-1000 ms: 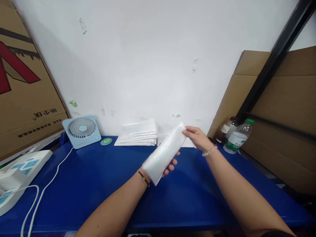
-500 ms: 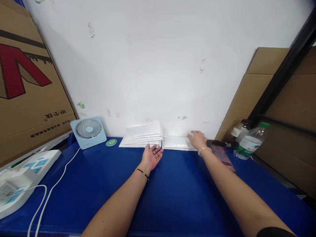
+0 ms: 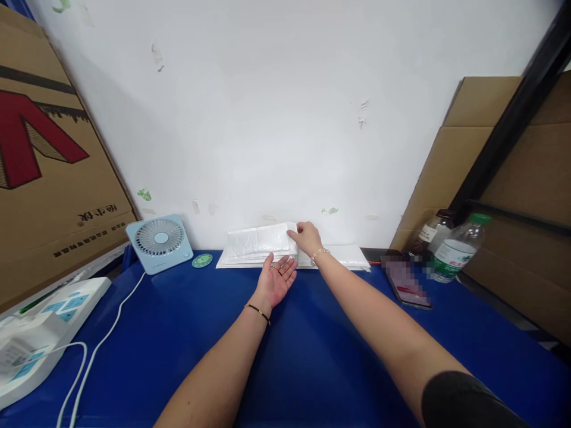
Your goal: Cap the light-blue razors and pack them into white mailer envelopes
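While holding the left hand (image 3: 276, 282) palm up near the middle of the frame, just in front of the left stack of white packets (image 3: 255, 242), reach with the right hand (image 3: 308, 239) to the upper right corner of that stack. Have the left fingers apart and slightly curled, with a dark cord (image 3: 257, 311) around the wrist. Have the right thumb and fingers drawn near one another at the corner of the top packet; cannot tell clamping from mere touching there. Wear a clear bead bracelet (image 3: 319, 254) on the right wrist.

See the left stack lying on the blue surface (image 3: 312, 368), close to the white wall (image 3: 267, 119). See the right stack of white packets (image 3: 350, 255) just beside it, partly hidden behind the right wrist.

Find a light-blue fan (image 3: 159, 242) left of centre, with a round green disc (image 3: 202, 260) just beside it, and a white power strip (image 3: 87, 297) at the lower left. Over at the right, find a phone (image 3: 408, 285), partly pixelated, near a green-capped bottle (image 3: 459, 249) and a dark-capped bottle (image 3: 435, 232). Further out, see a printed cardboard box (image 3: 49, 196) at the left edge and a black bar (image 3: 504, 125) at the upper right.
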`<action>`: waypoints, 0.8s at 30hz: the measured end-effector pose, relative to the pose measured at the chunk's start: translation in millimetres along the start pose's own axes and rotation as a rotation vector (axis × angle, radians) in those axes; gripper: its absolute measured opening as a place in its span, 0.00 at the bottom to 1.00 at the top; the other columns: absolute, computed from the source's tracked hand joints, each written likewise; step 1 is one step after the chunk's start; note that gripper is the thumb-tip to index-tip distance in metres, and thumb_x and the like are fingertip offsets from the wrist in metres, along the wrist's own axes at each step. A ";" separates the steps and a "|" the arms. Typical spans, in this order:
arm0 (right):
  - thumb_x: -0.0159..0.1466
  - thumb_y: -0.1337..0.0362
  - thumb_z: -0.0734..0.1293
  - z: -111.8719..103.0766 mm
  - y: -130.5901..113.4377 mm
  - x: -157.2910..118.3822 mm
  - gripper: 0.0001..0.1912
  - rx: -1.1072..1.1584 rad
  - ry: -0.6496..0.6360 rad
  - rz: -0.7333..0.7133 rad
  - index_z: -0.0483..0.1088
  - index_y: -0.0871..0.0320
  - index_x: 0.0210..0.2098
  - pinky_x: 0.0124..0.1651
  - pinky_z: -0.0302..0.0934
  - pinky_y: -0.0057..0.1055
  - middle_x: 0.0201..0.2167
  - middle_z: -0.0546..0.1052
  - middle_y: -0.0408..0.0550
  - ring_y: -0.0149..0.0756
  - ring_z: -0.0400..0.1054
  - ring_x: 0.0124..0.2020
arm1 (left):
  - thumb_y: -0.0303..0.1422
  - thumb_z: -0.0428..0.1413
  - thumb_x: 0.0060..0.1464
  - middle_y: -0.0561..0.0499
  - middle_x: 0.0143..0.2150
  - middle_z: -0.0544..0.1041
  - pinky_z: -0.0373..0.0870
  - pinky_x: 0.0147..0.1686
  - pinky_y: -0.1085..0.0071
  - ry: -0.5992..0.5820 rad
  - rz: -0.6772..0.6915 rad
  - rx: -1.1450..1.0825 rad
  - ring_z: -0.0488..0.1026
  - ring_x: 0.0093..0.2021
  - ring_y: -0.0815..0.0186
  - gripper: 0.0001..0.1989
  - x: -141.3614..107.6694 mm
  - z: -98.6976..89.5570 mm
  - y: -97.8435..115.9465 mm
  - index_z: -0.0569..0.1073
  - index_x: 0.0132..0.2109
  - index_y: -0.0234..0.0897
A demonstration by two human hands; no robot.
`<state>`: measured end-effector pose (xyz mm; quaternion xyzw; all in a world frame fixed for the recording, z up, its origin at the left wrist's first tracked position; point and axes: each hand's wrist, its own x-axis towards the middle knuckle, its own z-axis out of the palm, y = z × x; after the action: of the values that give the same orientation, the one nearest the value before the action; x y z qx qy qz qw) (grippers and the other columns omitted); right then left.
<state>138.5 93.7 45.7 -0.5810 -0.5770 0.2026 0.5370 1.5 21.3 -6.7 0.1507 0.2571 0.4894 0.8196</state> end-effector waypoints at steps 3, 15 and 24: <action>0.50 0.61 0.66 -22.4 -7.1 -22.3 0.08 0.060 -0.058 -0.032 0.62 0.57 0.21 0.41 0.60 0.32 0.27 0.70 0.44 0.37 0.64 0.35 | 0.48 0.52 0.55 0.40 0.46 0.74 0.73 0.42 0.68 -0.039 0.015 -0.008 0.73 0.49 0.59 0.20 -4.1 4.0 -1.8 0.70 0.43 0.34; 0.54 0.67 0.69 -95.4 49.2 -120.5 0.07 0.676 -0.356 0.546 0.68 0.59 0.32 0.32 0.67 0.30 0.25 0.75 0.46 0.33 0.70 0.26 | 0.38 0.60 0.50 0.49 0.47 0.75 0.62 0.56 0.62 -0.063 0.548 0.120 0.69 0.54 0.61 0.27 -25.8 26.2 -22.1 0.63 0.57 0.44; 0.59 0.48 0.64 -108.5 62.0 -122.0 0.21 0.112 -0.309 0.185 0.71 0.57 0.43 0.47 0.62 0.36 0.41 0.75 0.49 0.38 0.68 0.43 | 0.36 0.63 0.46 0.48 0.47 0.75 0.63 0.57 0.61 0.029 0.696 0.170 0.70 0.53 0.61 0.28 -33.0 38.6 -13.9 0.64 0.54 0.40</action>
<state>228.7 -42.0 -17.4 -0.5630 -0.5844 0.3696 0.4527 20.7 -14.1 27.2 0.2899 0.2416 0.7182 0.5846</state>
